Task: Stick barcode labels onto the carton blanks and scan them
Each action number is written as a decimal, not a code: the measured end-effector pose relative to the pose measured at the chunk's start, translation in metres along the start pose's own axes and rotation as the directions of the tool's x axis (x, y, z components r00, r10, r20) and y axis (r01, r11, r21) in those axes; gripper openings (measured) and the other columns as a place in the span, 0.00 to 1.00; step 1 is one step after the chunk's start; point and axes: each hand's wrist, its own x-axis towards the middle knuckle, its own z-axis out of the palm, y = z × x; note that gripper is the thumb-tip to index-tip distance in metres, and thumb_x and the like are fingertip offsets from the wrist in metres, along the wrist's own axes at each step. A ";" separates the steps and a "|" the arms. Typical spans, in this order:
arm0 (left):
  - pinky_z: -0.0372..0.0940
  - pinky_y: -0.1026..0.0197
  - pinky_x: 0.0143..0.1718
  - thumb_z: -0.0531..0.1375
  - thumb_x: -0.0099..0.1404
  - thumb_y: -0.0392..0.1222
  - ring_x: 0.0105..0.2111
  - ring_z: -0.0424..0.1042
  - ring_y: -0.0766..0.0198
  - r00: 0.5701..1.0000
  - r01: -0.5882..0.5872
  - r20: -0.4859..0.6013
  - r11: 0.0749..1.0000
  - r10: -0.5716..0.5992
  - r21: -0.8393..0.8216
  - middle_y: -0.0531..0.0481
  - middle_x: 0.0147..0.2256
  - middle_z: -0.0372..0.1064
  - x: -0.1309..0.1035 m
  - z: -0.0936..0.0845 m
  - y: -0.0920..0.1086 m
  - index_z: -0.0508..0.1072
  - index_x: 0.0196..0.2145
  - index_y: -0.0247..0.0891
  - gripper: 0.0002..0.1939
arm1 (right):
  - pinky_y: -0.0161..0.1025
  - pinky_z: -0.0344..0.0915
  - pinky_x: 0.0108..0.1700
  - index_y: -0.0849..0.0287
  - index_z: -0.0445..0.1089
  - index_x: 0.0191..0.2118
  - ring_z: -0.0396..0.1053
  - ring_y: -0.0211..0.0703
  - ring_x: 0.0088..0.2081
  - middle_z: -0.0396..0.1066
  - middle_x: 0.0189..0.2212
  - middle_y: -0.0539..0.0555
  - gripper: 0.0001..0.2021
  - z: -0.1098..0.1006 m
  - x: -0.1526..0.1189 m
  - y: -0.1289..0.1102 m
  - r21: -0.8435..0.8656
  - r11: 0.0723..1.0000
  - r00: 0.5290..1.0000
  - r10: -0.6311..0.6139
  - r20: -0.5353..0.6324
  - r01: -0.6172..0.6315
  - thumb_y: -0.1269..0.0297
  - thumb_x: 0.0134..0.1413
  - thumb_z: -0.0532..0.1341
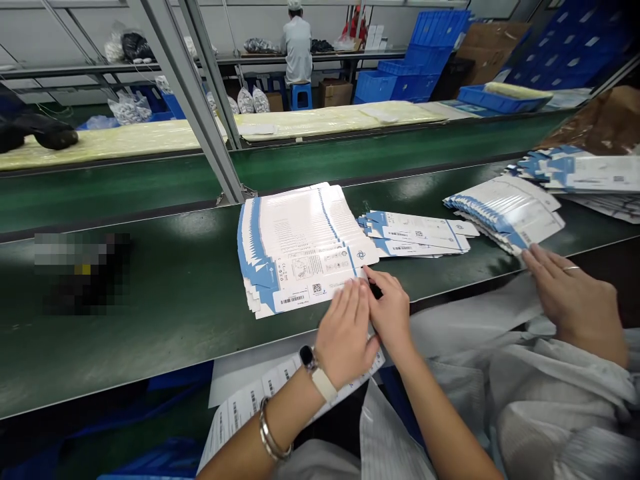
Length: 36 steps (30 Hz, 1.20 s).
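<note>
A fanned stack of flat white-and-blue cartons point(305, 233) lies on the dark green bench. My left hand point(347, 327), with a watch and bangles on its wrist, has its fingers stretched flat over the near right corner of the top carton. Beside it, my right hand point(390, 310) has bent fingers at that carton's right edge; its fingertips are partly hidden. Below the bench edge, under my forearms, are white sheets printed with rows of barcode labels point(250, 400). A few more flat cartons point(425, 233) lie just right of the stack.
At the right, a co-worker's hand point(575, 293) touches another fan of cartons point(505, 207); more cartons point(590, 170) lie beyond. A metal post point(195, 100) rises behind the bench. Farther back are a green conveyor point(325, 157), blue crates point(390, 83) and a seated person point(299, 50).
</note>
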 end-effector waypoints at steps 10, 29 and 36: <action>0.62 0.49 0.49 0.58 0.55 0.26 0.47 0.66 0.56 0.810 0.201 -0.567 0.979 -0.151 0.027 0.42 0.42 0.69 -0.098 -0.046 -0.048 0.68 0.45 0.35 0.19 | 0.52 0.57 0.47 0.58 0.65 0.49 0.63 0.51 0.42 0.71 0.36 0.55 0.24 -0.008 -0.005 -0.004 -0.025 0.977 0.977 0.212 0.022 -0.211 0.52 0.46 0.61; 0.56 0.43 0.48 0.45 0.63 0.51 0.56 0.54 0.44 0.977 0.133 -0.209 0.865 -0.033 0.484 0.46 0.58 0.55 -0.082 -0.041 -0.097 0.52 0.60 0.48 0.27 | 0.39 0.68 0.30 0.64 0.69 0.37 0.67 0.38 0.28 0.70 0.30 0.54 0.21 -0.076 0.076 0.097 0.574 0.790 0.709 0.530 -0.465 -0.215 0.55 0.36 0.65; 0.58 0.40 0.46 0.48 0.63 0.51 0.57 0.53 0.41 0.977 0.168 -0.193 0.889 -0.092 0.426 0.45 0.59 0.53 -0.077 -0.043 -0.094 0.51 0.60 0.46 0.28 | 0.59 0.58 0.48 0.68 0.69 0.32 0.66 0.56 0.40 0.69 0.31 0.62 0.16 -0.087 0.119 0.132 0.257 0.894 0.688 0.446 -0.572 -0.366 0.63 0.34 0.64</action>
